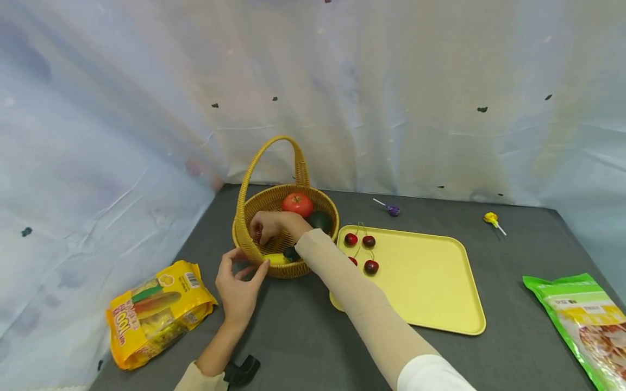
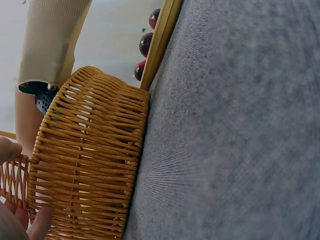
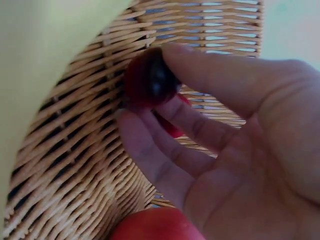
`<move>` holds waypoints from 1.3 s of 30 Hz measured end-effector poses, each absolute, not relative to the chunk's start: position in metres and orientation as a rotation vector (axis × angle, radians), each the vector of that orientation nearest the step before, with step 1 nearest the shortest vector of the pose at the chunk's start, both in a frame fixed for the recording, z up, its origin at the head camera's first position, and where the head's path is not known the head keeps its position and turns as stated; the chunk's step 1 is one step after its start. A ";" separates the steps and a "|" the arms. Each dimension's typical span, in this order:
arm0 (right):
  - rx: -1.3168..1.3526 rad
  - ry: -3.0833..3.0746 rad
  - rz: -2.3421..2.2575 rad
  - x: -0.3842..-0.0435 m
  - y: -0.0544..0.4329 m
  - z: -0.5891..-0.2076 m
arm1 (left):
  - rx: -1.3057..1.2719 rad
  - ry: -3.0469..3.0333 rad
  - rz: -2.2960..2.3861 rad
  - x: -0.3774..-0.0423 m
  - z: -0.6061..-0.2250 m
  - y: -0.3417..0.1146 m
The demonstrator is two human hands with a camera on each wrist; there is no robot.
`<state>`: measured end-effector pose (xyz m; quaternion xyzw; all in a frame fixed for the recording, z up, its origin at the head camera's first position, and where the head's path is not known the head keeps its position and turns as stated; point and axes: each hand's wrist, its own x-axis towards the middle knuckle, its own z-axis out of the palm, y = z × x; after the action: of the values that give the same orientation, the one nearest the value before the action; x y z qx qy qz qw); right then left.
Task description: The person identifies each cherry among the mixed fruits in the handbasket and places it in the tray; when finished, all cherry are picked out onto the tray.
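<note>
A wicker basket with a tall arched handle stands at the back left. My right hand is inside it, pinching a dark red cherry between thumb and fingers. Another red piece shows behind those fingers, mostly hidden. At the basket's near left side, my left hand grips the foot of the handle, thumb on one side and fingers on the other. The basket also holds a red round fruit, a dark green fruit and a yellow fruit, partly covered.
Right of the basket lies a yellow tray with several cherries at its left end. Behind it are a purple lollipop and a yellow lollipop. A yellow packet lies left, a green-edged packet far right.
</note>
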<state>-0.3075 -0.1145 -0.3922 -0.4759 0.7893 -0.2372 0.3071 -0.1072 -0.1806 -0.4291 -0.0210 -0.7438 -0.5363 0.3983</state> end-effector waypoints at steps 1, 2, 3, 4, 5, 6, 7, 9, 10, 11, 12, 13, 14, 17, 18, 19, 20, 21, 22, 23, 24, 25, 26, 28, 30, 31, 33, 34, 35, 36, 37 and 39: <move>-1.240 2.089 -0.638 -0.308 -0.113 -0.390 | -0.053 -1.885 -1.356 -0.107 -0.429 -0.180; -1.219 2.082 -0.665 -0.308 -0.111 -0.387 | -0.052 -1.884 -1.354 -0.108 -0.429 -0.180; -1.203 2.075 -0.698 -0.308 -0.109 -0.383 | -0.050 -1.884 -1.355 -0.108 -0.429 -0.180; -1.186 2.063 -0.740 -0.309 -0.106 -0.378 | -0.049 -1.883 -1.357 -0.108 -0.429 -0.180; -1.179 2.053 -0.782 -0.309 -0.102 -0.372 | -0.049 -1.883 -1.359 -0.108 -0.429 -0.180; -1.186 2.043 -0.817 -0.309 -0.098 -0.366 | -0.048 -1.882 -1.358 -0.108 -0.430 -0.180; -1.212 2.039 -0.845 -0.310 -0.092 -0.360 | -0.047 -1.880 -1.364 -0.108 -0.430 -0.180; -1.287 2.045 -0.874 -0.310 -0.079 -0.348 | -0.050 -1.877 -1.372 -0.108 -0.430 -0.180; -1.318 2.057 -0.882 -0.310 -0.070 -0.343 | -0.054 -1.876 -1.372 -0.109 -0.430 -0.180; -1.344 2.072 -0.887 -0.309 -0.061 -0.339 | -0.056 -1.874 -1.371 -0.109 -0.430 -0.180; -1.365 2.090 -0.893 -0.308 -0.052 -0.336 | -0.059 -1.873 -1.369 -0.109 -0.430 -0.180; -1.378 2.107 -0.905 -0.307 -0.042 -0.335 | -0.059 -1.872 -1.368 -0.109 -0.430 -0.180; -1.386 2.120 -0.922 -0.305 -0.033 -0.335 | -0.060 -1.871 -1.365 -0.109 -0.430 -0.181; -1.381 2.158 -1.015 -0.295 -0.003 -0.337 | -0.061 -1.868 -1.353 -0.108 -0.430 -0.181; -1.378 2.176 -1.060 -0.290 0.006 -0.339 | -0.062 -1.868 -1.353 -0.108 -0.430 -0.181; -1.365 2.197 -1.109 -0.284 0.015 -0.341 | -0.062 -1.866 -1.356 -0.107 -0.430 -0.181; -1.348 2.227 -1.160 -0.277 0.024 -0.344 | -0.064 -1.866 -1.356 -0.107 -0.430 -0.181; -1.314 2.262 -1.215 -0.269 0.032 -0.348 | -0.065 -1.867 -1.359 -0.107 -0.429 -0.181; -1.273 2.298 -1.270 -0.261 0.039 -0.352 | -0.064 -1.867 -1.361 -0.106 -0.429 -0.181; -1.230 2.334 -1.315 -0.252 0.047 -0.356 | -0.064 -1.866 -1.365 -0.106 -0.429 -0.181; -1.188 2.371 -1.351 -0.244 0.053 -0.361 | -0.063 -1.865 -1.370 -0.106 -0.429 -0.181; -1.144 2.404 -1.380 -0.235 0.060 -0.366 | -0.062 -1.864 -1.374 -0.106 -0.429 -0.180; -1.106 2.431 -1.399 -0.228 0.067 -0.371 | -0.062 -1.864 -1.375 -0.106 -0.428 -0.180; -1.036 2.455 -1.426 -0.215 0.079 -0.380 | -0.061 -1.863 -1.374 -0.107 -0.428 -0.180; -0.986 2.459 -1.434 -0.204 0.090 -0.388 | -0.062 -1.862 -1.371 -0.107 -0.427 -0.179; -0.966 2.455 -1.435 -0.200 0.096 -0.391 | -0.062 -1.863 -1.371 -0.107 -0.427 -0.179; -0.937 2.454 -1.417 -0.192 0.105 -0.398 | -0.062 -1.863 -1.370 -0.106 -0.427 -0.178; -0.929 2.451 -1.405 -0.188 0.108 -0.401 | -0.059 -1.863 -1.376 -0.106 -0.427 -0.178; -0.923 2.448 -1.389 -0.184 0.111 -0.404 | -0.056 -1.863 -1.380 -0.106 -0.427 -0.178; -0.919 2.446 -1.370 -0.181 0.114 -0.407 | -0.051 -1.864 -1.387 -0.106 -0.427 -0.178; -0.913 2.453 -1.346 -0.177 0.115 -0.411 | -0.048 -1.865 -1.394 -0.106 -0.427 -0.179; -0.904 2.465 -1.301 -0.171 0.115 -0.418 | -0.042 -1.867 -1.399 -0.106 -0.427 -0.179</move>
<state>-0.1710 0.1151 -0.4184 -0.3067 0.8365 -0.4416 0.1055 -0.1060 -0.1791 -0.4275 -0.0164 -0.7356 -0.5513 0.3933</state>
